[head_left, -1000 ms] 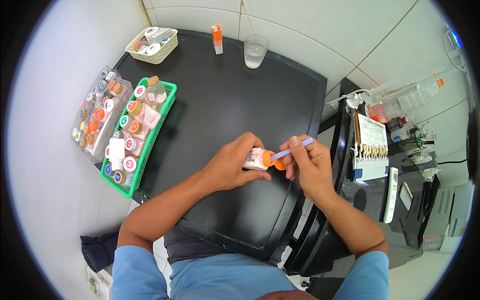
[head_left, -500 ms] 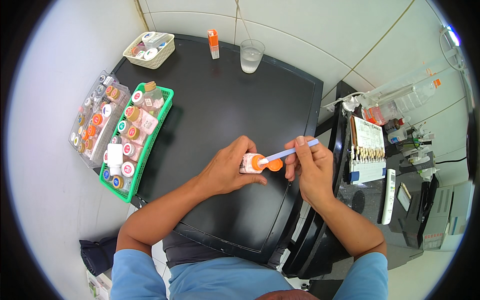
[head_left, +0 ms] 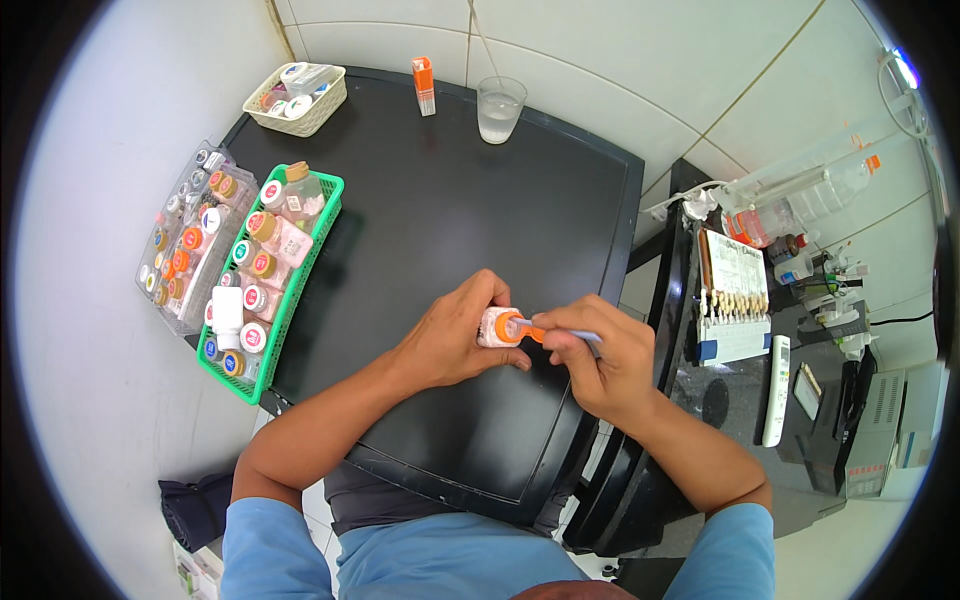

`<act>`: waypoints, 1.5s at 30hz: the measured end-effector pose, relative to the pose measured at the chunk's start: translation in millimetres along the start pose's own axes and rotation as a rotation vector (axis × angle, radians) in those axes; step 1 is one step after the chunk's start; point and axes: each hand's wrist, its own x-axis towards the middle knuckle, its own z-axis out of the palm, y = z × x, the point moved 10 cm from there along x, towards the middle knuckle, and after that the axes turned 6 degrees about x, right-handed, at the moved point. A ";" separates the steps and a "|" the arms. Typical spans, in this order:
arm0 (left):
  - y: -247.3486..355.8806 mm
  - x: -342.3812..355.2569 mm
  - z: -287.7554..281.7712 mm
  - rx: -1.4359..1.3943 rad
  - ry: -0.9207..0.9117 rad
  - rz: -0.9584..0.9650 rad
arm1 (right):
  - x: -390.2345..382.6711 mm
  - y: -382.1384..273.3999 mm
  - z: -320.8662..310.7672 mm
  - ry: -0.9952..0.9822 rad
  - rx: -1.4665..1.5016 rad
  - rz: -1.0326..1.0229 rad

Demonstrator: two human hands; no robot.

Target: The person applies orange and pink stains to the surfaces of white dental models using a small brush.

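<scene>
Just right of the table's middle, my left hand [head_left: 455, 335] is wrapped round a small clear bottle [head_left: 495, 327] with pale contents. Its orange cap [head_left: 537, 330] hangs open toward my right hand, and the mouth faces right. A slim lavender stick [head_left: 586, 335] is pinched between the fingers of my right hand [head_left: 612, 360]. The stick's far end is at the bottle's mouth and seems to be inside it. My right fingers hide part of the stick and the cap.
A green basket [head_left: 290, 300] of several capped bottles stands left, beside a clear plastic tray [head_left: 180, 300] of more bottles. Along the back are a cream basket [head_left: 325, 108], an orange-and-white box [head_left: 424, 88] and a glass of liquid [head_left: 498, 115]. A shade guide [head_left: 735, 310] lies right.
My right hand has moved left and closer to the bottle, and the stick now lies lower and flatter, its tip at the mouth. My left hand keeps its hold on the bottle.
</scene>
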 end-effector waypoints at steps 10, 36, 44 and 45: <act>-6.4 -0.5 4.1 -0.081 -0.045 -0.063 | -0.1 -26.6 17.2 -0.116 -0.196 -0.245; 8.1 0.7 -1.0 -0.039 -0.027 0.071 | -1.7 -21.1 15.1 -0.092 -0.163 -0.175; -3.2 -0.9 1.8 -0.048 0.002 0.024 | -1.6 -18.5 18.7 -0.113 -0.175 -0.150; -6.9 -1.9 2.5 -0.049 -0.001 -0.001 | -1.9 -22.4 15.7 -0.093 -0.167 -0.172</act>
